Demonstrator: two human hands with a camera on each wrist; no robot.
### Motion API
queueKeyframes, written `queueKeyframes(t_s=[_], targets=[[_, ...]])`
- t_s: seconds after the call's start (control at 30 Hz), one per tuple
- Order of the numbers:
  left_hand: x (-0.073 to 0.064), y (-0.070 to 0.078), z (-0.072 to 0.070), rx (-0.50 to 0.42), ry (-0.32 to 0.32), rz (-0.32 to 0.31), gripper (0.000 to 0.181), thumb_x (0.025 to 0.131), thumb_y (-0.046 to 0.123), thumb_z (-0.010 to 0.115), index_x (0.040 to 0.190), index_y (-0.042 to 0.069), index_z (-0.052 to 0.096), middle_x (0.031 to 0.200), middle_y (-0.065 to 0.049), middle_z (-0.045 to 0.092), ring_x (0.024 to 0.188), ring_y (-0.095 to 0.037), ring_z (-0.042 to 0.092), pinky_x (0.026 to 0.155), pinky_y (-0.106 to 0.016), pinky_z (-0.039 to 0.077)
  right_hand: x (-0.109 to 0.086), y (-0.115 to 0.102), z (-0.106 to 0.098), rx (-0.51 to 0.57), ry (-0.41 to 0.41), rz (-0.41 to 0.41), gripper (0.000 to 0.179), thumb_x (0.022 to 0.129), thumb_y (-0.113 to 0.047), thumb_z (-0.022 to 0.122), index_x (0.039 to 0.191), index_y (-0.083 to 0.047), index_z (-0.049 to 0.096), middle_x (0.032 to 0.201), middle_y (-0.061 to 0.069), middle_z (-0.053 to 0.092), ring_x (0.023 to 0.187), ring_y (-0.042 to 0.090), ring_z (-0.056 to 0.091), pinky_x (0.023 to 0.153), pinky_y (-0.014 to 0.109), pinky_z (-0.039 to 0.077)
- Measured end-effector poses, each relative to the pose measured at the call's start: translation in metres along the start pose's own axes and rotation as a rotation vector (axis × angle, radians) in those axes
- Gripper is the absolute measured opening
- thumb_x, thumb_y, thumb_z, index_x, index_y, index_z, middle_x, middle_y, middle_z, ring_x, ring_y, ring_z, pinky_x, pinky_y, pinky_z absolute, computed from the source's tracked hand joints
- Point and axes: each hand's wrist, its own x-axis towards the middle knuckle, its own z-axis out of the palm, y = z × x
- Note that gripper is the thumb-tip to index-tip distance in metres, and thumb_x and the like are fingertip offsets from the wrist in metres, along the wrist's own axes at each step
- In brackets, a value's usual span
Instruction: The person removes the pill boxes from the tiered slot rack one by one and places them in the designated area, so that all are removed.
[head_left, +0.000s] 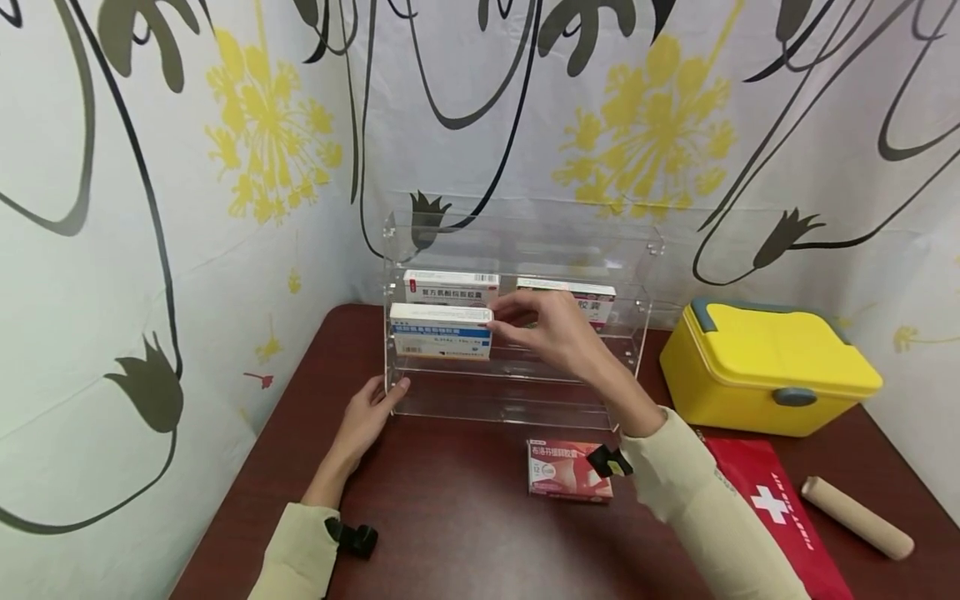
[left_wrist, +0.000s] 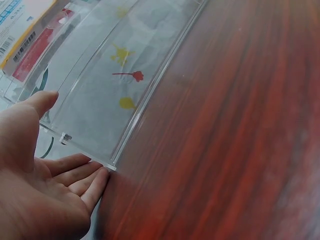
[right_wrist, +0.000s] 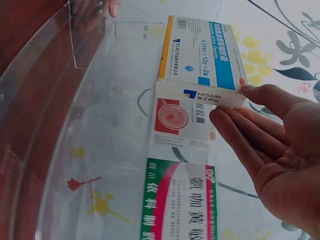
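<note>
Blue-and-white box (head_left: pixel 441 333) is at the left part of the clear rack (head_left: pixel 502 408), in front of a white box (head_left: pixel 452 283) set further back there; whether its base meets a shelf, I cannot tell. Its long axis runs level along the rack's width, printed broad face toward the person, orange strip lowest. Right hand (head_left: pixel 551 325) pinches its right-hand end between thumb and fingers. Left hand (head_left: pixel 371 412) holds the rack's lower left corner, thumb at the front, fingers along the outer side. Rack: transparent, glossy, straight-edged panels. Box: flat-faced rectangular carton. Table (head_left: pixel 442 517) under the rack: dark red-brown, shiny, its streaked grain clearest from the left wrist. Red carton (head_left: pixel 568 471) lies in front of the rack; yellow case (head_left: pixel 772 375), rounded at the corners, sits to its right. Right wrist view alone gives the "HISUN" end panel and the broad face of a green-edged carton (right_wrist: pixel 181 200), mostly covered by the right hand in the head view.
</note>
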Motion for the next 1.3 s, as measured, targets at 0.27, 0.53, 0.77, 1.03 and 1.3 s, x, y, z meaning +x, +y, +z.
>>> queueKeyframes(t_s=[0.27, 0.53, 0.77, 1.03, 1.3], targets=[[0.0, 0.0, 0.0, -0.009, 0.003, 0.032, 0.073, 0.089, 0.064, 0.059, 0.141, 0.014, 0.047, 0.143, -0.011, 0.049, 0.134, -0.027, 0.043, 0.106, -0.047, 0.038, -0.024, 0.011, 0.014, 0.076, -0.031, 0.006, 0.018, 0.088, -0.016, 0.077, 0.104, -0.01, 0.074, 0.089, -0.005, 0.072, 0.079, 0.006, 0.068, 0.069, 0.026, 0.056], [0.0, 0.001, -0.001, -0.025, 0.007, 0.057, 0.055, 0.1, 0.043, 0.055, 0.141, 0.008, 0.046, 0.148, -0.015, 0.043, 0.138, -0.026, 0.037, 0.109, -0.04, 0.035, -0.049, 0.022, 0.035, 0.112, -0.059, 0.022, 0.017, 0.086, -0.013, 0.078, 0.102, -0.01, 0.075, 0.089, -0.005, 0.072, 0.078, 0.006, 0.068, 0.068, 0.027, 0.057], [0.0, 0.003, 0.0, 0.003, 0.009, 0.003, 0.077, 0.09, 0.064, 0.057, 0.146, 0.013, 0.041, 0.151, -0.012, 0.039, 0.139, -0.026, 0.036, 0.108, -0.045, 0.037, -0.067, 0.03, 0.051, 0.177, -0.107, 0.086, 0.016, 0.087, -0.013, 0.077, 0.101, -0.007, 0.074, 0.089, -0.003, 0.072, 0.078, 0.009, 0.068, 0.069, 0.027, 0.057], [0.0, 0.003, 0.0, 0.03, 0.013, -0.02, 0.082, 0.087, 0.068, 0.057, 0.148, 0.016, 0.039, 0.15, -0.011, 0.039, 0.14, -0.027, 0.034, 0.109, -0.049, 0.033, -0.078, 0.035, 0.056, 0.21, -0.152, 0.225, 0.017, 0.088, -0.026, 0.077, 0.1, -0.014, 0.076, 0.087, -0.004, 0.073, 0.07, 0.009, 0.065, 0.062, 0.025, 0.054], [-0.001, 0.003, 0.0, 0.014, 0.01, 0.0, 0.085, 0.084, 0.071, 0.058, 0.146, 0.017, 0.04, 0.147, -0.01, 0.044, 0.137, -0.026, 0.039, 0.107, -0.049, 0.036, -0.094, 0.054, 0.071, 0.484, -0.297, 0.41, 0.019, 0.091, -0.016, 0.073, 0.102, 0.0, 0.075, 0.091, 0.009, 0.074, 0.082, 0.035, 0.071, 0.078, 0.048, 0.056]])
